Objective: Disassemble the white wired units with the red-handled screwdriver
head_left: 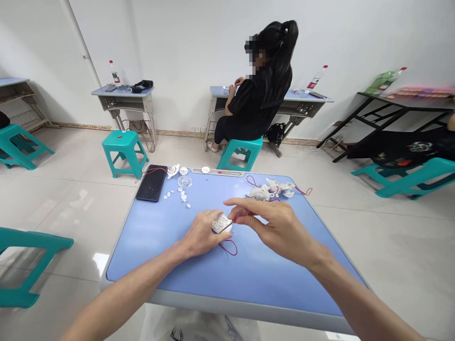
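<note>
My left hand (pixel 204 232) is closed round a white round plastic piece (pixel 222 223), holding it against the blue desk top (pixel 199 274). A red cord loop (pixel 231 247) trails from beneath that piece. Gripped in my right hand (pixel 273 225) is a screwdriver (pixel 227 226); its thin metal shaft slants down onto the white piece, and most of the handle is hidden by my fingers. Just beyond my right hand lies a cluster of white plastic assemblies (pixel 261 192) with red cords. Small white plastic parts (pixel 183 195) are scattered ahead of my left hand.
At the desk's far left lies a black phone (pixel 152 183), with another white piece (pixel 173 171) and a clear round part (pixel 185 181) close by. A pen groove (pixel 220 172) runs along the far edge. Beyond, a person (pixel 263 90) sits on a green stool (pixel 241 151).
</note>
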`<state>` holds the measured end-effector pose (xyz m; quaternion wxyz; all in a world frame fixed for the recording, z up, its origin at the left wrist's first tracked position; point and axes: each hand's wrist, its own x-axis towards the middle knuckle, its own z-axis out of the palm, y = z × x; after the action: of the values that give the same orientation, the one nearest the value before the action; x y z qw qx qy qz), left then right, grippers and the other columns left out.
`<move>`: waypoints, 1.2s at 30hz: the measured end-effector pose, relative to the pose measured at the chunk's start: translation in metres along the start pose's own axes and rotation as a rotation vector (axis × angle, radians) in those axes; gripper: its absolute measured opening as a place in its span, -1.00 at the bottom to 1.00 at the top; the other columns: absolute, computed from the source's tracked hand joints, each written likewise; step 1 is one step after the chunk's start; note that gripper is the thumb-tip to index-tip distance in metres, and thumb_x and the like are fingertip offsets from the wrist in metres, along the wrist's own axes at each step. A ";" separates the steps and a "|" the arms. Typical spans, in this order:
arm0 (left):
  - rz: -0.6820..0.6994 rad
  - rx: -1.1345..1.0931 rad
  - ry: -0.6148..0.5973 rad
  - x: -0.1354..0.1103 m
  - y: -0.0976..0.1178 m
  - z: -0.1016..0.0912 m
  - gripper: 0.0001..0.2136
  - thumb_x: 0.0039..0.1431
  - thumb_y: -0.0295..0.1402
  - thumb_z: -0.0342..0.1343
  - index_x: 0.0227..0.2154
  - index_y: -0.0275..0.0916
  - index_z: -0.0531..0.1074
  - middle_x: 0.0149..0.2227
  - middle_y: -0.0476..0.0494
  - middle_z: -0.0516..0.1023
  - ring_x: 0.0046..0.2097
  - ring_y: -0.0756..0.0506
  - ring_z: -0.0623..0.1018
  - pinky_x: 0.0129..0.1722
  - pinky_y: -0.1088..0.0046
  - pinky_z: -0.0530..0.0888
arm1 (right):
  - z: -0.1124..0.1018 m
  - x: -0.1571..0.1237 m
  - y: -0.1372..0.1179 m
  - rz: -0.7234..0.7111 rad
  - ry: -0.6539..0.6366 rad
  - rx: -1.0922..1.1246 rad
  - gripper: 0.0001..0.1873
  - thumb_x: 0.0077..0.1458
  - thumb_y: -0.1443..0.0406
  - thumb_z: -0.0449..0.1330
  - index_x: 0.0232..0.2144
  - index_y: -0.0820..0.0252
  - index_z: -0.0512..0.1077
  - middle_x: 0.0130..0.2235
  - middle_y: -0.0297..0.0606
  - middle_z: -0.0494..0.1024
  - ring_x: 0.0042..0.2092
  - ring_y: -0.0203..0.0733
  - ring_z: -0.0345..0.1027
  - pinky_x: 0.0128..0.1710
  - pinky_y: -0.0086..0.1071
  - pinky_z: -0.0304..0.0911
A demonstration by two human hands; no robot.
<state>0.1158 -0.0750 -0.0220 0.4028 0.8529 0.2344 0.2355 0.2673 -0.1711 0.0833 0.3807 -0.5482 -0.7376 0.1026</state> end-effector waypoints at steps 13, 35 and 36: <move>0.019 0.004 0.028 -0.001 -0.004 0.004 -0.62 0.03 -0.33 0.28 -0.05 -0.23 0.42 -0.09 -0.17 0.56 -0.05 -0.20 0.54 0.01 0.24 0.42 | 0.026 -0.009 -0.009 -0.026 0.317 -0.057 -0.94 0.20 0.35 0.15 -0.34 0.12 0.41 -0.37 -0.29 0.46 -0.37 -0.27 0.35 -0.37 -0.36 0.34; 0.003 0.012 0.000 -0.002 -0.001 0.003 -0.56 0.02 -0.34 0.27 0.01 -0.24 0.39 -0.09 -0.17 0.55 -0.07 -0.20 0.52 -0.03 0.24 0.43 | 0.011 -0.004 -0.012 -0.073 0.244 -0.117 -0.76 0.16 0.49 0.14 -0.21 0.11 0.51 -0.39 -0.34 0.59 -0.38 -0.29 0.46 -0.37 -0.42 0.37; 0.007 0.009 0.001 -0.002 -0.001 0.002 -0.54 0.03 -0.34 0.27 0.02 -0.23 0.37 -0.08 -0.17 0.55 -0.06 -0.20 0.52 -0.02 0.24 0.43 | 0.008 -0.003 -0.009 -0.073 0.215 -0.089 -0.76 0.16 0.48 0.15 -0.19 0.11 0.51 -0.38 -0.34 0.59 -0.37 -0.29 0.48 -0.36 -0.42 0.38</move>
<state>0.1156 -0.0769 -0.0247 0.3980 0.8553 0.2326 0.2365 0.2558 -0.1749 0.0819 0.4365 -0.5451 -0.7157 -0.0034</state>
